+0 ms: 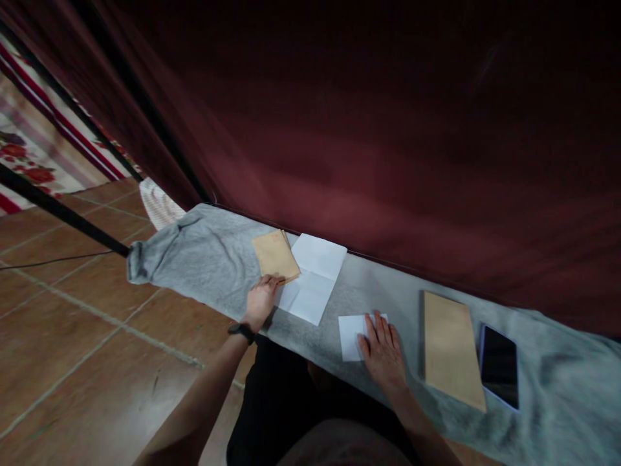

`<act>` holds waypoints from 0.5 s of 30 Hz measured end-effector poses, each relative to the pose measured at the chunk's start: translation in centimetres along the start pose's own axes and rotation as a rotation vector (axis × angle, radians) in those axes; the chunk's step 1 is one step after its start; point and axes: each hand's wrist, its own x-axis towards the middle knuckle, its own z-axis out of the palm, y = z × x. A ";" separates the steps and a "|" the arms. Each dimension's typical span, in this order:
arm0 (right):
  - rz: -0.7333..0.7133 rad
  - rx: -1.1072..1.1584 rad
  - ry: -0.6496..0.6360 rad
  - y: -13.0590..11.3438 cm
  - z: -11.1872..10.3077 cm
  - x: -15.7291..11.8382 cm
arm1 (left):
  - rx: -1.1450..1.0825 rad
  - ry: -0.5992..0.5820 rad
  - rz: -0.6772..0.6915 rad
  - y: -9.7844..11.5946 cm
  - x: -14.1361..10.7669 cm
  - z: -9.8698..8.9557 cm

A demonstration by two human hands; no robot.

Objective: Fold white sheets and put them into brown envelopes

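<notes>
A small stack of brown envelopes lies on the grey cloth, partly over a creased white sheet. My left hand is at the stack's lower edge, its fingers closed on that edge. Further right, a smaller white paper lies flat near the cloth's front edge. My right hand rests on the right side of this paper with its fingers stretched out and holds nothing.
A larger brown envelope stack and a dark-screened phone lie to the right on the grey cloth. Behind stands a dark red curtain. Black poles cross the left side above the tiled floor.
</notes>
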 end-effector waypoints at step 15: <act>0.373 1.145 -0.057 -5.5 -2.8 3.3 | 0.167 0.164 0.578 10.3 -8.0 -4.2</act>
